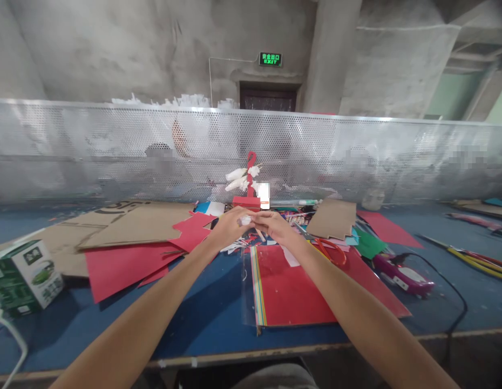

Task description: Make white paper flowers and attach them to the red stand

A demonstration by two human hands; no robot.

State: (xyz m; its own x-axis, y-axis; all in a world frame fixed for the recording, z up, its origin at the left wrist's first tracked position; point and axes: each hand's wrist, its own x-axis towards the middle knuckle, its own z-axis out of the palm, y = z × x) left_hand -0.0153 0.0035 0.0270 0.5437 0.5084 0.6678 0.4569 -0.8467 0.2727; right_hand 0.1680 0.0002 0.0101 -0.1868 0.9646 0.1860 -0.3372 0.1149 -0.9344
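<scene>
Over the middle of the table my left hand (230, 224) and my right hand (275, 226) meet, fingers bent and pressed together. A small white piece (245, 220), crumpled or petal-like, shows at the fingers of my left hand; its exact kind is too blurred to tell. My right hand's fingertips are closed beside it, and what they pinch is hidden. Just behind the hands stands a red ornament with a curled top (251, 158), white flowers (237, 174) on its stem and a red box-shaped base (246, 203). White scraps (233, 245) lie below my left hand.
Cardboard (133, 224) and red sheets (125, 270) spread leftward, near a green-and-white carton (26, 275). Right are a red paper pack (299, 292), orange-handled scissors (331, 252), a purple corded device (405, 274) and yellow-handled pliers (473, 256). A perforated metal screen (113, 156) stands behind.
</scene>
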